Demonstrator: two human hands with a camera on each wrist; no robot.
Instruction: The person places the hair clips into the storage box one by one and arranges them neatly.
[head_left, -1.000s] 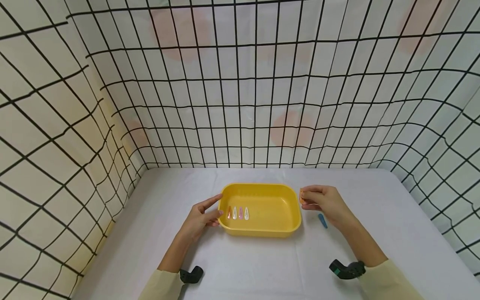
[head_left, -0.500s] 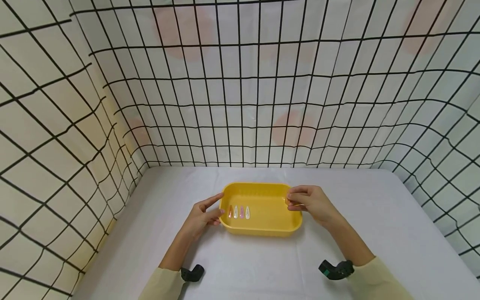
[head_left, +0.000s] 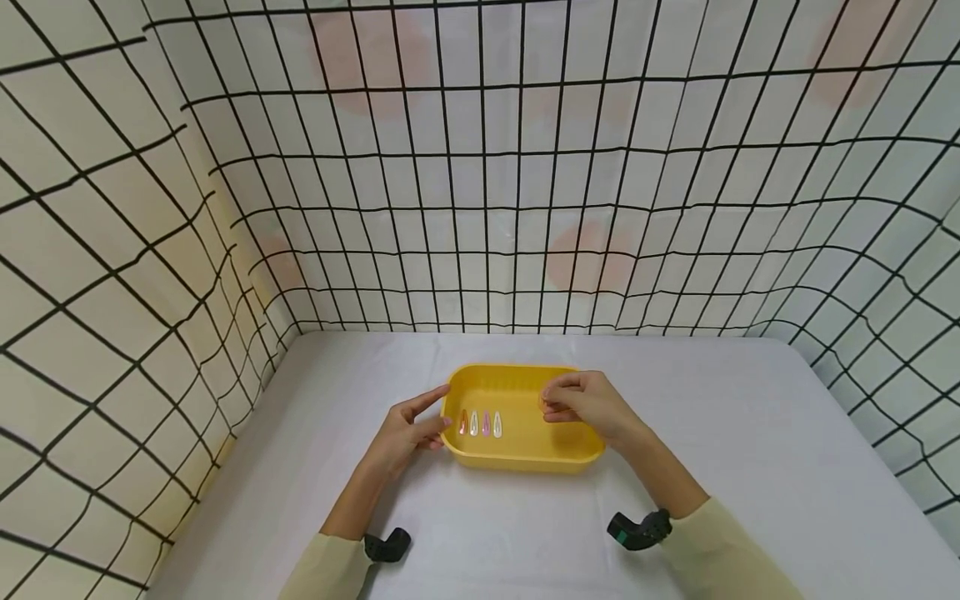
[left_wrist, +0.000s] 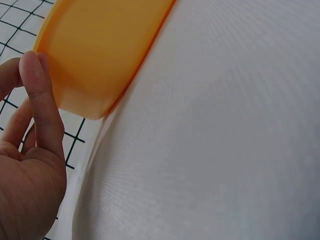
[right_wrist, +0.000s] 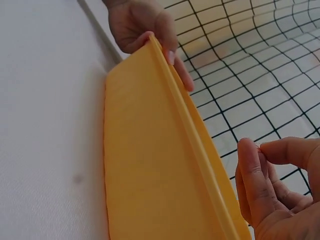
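Observation:
A yellow plastic tray (head_left: 517,461) stands on the white-covered table. My left hand (head_left: 401,437) grips its left end, thumb over the rim and fingers outside, as the left wrist view also shows. Inside the tray at left, several snap hair clips lie in a row: an orange-brown clip (head_left: 462,422), a white clip (head_left: 474,423), a pink clip (head_left: 486,423) and another pale clip (head_left: 497,425). Above the tray's right half, my right hand (head_left: 588,406) pinches an orange hair clip (head_left: 543,400) between thumb and fingers, which mostly hide it.
Black wire grid (head_left: 517,208) over white cloth walls the table (head_left: 495,533) at the back and both sides. Dark cameras sit on both wrists, such as the right wrist camera (head_left: 637,531). The blue clip seen earlier right of the tray is out of sight.
My right hand has moved left with the orange hair clip, from beside the tray to above its inside. The blue clip has dropped out of view. My left hand keeps its grip on the tray.

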